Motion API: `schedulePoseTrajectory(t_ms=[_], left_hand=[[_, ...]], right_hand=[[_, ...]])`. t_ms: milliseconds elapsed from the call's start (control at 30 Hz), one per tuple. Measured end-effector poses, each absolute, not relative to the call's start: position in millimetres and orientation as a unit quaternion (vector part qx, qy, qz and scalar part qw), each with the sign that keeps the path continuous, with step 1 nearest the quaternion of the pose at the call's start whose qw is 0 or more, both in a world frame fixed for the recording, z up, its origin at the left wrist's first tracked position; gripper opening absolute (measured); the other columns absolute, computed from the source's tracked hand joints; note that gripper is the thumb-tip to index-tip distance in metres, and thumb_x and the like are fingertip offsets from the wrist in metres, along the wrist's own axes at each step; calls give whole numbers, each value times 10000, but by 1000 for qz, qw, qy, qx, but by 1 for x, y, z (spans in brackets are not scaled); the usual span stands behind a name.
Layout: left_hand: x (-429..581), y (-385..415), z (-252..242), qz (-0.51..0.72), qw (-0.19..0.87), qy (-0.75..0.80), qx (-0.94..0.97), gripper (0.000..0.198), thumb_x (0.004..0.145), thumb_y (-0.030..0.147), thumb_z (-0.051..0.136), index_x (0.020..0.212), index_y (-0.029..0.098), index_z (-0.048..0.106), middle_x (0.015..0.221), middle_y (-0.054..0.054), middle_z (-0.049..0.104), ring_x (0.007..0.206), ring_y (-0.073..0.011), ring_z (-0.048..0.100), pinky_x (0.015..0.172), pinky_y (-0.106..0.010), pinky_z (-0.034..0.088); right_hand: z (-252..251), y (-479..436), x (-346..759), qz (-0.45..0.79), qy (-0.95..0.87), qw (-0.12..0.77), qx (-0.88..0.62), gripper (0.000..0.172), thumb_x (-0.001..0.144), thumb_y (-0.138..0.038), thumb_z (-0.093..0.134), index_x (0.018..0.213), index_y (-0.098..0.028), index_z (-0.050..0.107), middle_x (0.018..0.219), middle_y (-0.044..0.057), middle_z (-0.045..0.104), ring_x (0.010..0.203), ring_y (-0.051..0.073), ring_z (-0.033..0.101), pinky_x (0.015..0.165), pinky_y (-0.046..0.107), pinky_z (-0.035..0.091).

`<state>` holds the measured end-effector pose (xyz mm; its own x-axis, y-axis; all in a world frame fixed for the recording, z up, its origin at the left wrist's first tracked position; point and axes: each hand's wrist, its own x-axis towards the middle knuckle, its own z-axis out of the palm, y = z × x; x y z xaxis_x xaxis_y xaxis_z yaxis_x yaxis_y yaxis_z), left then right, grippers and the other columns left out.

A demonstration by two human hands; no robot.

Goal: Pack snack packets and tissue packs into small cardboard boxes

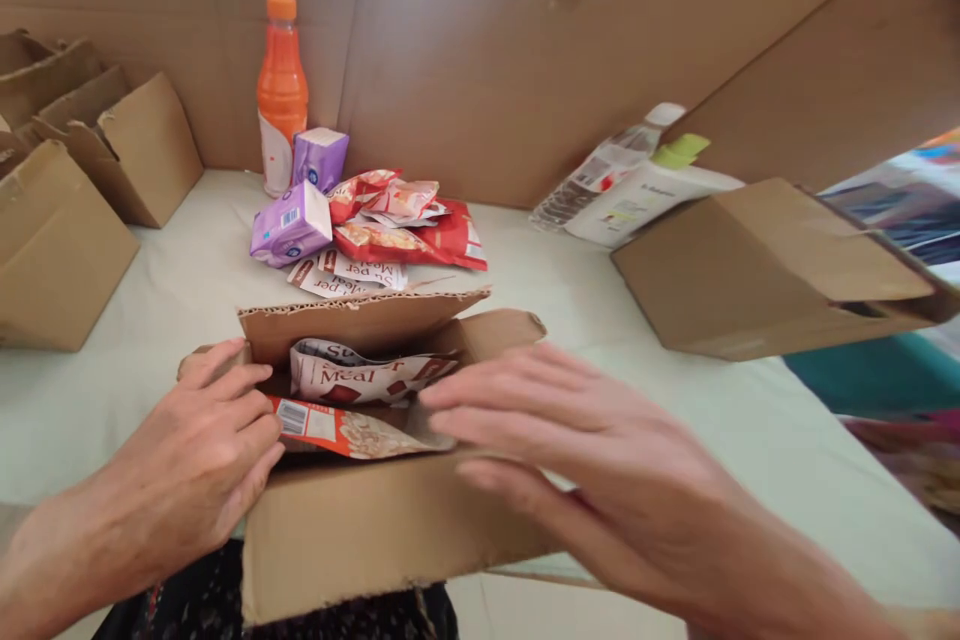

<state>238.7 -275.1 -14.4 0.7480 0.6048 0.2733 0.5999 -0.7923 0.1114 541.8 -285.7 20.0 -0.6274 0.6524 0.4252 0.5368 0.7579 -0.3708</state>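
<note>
An open cardboard box (390, 525) stands in front of me with its flaps folded outward. Inside it are a white Super Meal pouch (352, 375) and, nearer me, an orange-red food packet with a barcode (330, 430). My left hand (217, 440) is closed over the box's left side, fingertips reaching just inside beside the orange-red packet. On the other side, my right hand (570, 450) is open, fingers stretched out above the right end of the box, close to the packet's end. Whether those fingertips touch the packet, I cannot tell.
Behind the box lie purple tissue packs (292, 223), red snack packets (405, 230) and more white pouches (349, 272). An orange drink bottle (283, 100) stands at the back. Several cartons (64, 245) are at left. Right: a clear bottle (600, 170), a white bottle (645, 200), another carton (750, 270).
</note>
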Motion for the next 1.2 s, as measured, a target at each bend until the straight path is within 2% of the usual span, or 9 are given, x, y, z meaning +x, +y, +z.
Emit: schedulePoseTrajectory(t_ms=[133, 267, 500, 667, 767, 933, 1033, 1100, 1200], left_hand=[[238, -277, -19, 163, 36, 328, 930, 282, 961, 193, 490, 777, 179, 703, 809, -55, 737, 1066, -298, 663, 1144, -562, 354], [238, -276, -18, 188, 31, 316, 929, 230, 946, 177, 504, 846, 187, 711, 871, -49, 752, 1011, -283, 673, 1119, -564, 371], [248, -267, -6, 136, -71, 307, 939, 337, 867, 104, 468, 1152, 132, 645, 1300, -184, 681, 1053, -314, 688, 849, -476, 558], [263, -254, -9, 59, -74, 300, 949, 464, 830, 101, 491, 1284, 90, 589, 1394, -229, 629, 1121, -353, 699, 882, -489, 580], [267, -247, -12, 40, -33, 320, 946, 435, 850, 141, 522, 1280, 124, 588, 1334, -193, 665, 1036, -310, 720, 834, -422, 592], [260, -251, -16, 100, 23, 350, 931, 354, 889, 122, 481, 1215, 192, 599, 1146, -107, 700, 918, -219, 713, 791, -308, 578], [254, -258, -14, 121, 44, 326, 937, 311, 886, 111, 470, 1136, 217, 622, 1054, -59, 716, 831, -192, 715, 728, -283, 584], [251, -260, -13, 137, 35, 311, 940, 284, 878, 115, 467, 1082, 219, 636, 1004, -43, 727, 764, -183, 710, 673, -277, 584], [248, -259, -15, 158, -4, 299, 941, 294, 861, 121, 475, 1080, 220, 645, 1007, -33, 744, 737, -188, 704, 661, -288, 584]], right_hand=[[16, -285, 518, 226, -915, 103, -319, 356, 1075, -397, 430, 1028, -231, 741, 1164, 74, 744, 1047, 212, 662, 945, 388, 467], [3, -283, 502, 259, -900, 43, -348, 377, 1068, -435, 434, 1109, -188, 715, 1080, 89, 734, 1004, 230, 635, 974, 400, 416], [-3, -279, 494, 253, -893, 18, -371, 382, 1053, -460, 456, 1010, -176, 709, 947, 61, 713, 870, 212, 612, 879, 356, 406], [-11, -280, 496, 254, -890, 33, -377, 377, 1037, -475, 481, 1009, -182, 716, 964, 68, 718, 906, 219, 626, 905, 361, 421], [-14, -279, 499, 249, -893, 53, -371, 407, 1030, -506, 484, 1041, -181, 729, 967, 81, 731, 920, 228, 650, 939, 374, 447], [-2, -284, 522, 213, -906, 176, -319, 359, 1047, -442, 479, 1176, -211, 722, 1101, 96, 770, 1017, 210, 705, 964, 326, 515], [13, -285, 543, 144, -855, 360, -344, 231, 1005, -287, 573, 1175, -285, 729, 1102, 54, 788, 989, 200, 739, 896, 305, 576], [19, -277, 557, 90, -754, 512, -401, 245, 974, -203, 602, 1122, -331, 751, 1040, 29, 794, 924, 206, 751, 830, 330, 605], [16, -240, 578, 57, -610, 636, -470, 177, 958, -232, 634, 969, -317, 790, 915, 24, 788, 769, 196, 728, 696, 336, 600]])
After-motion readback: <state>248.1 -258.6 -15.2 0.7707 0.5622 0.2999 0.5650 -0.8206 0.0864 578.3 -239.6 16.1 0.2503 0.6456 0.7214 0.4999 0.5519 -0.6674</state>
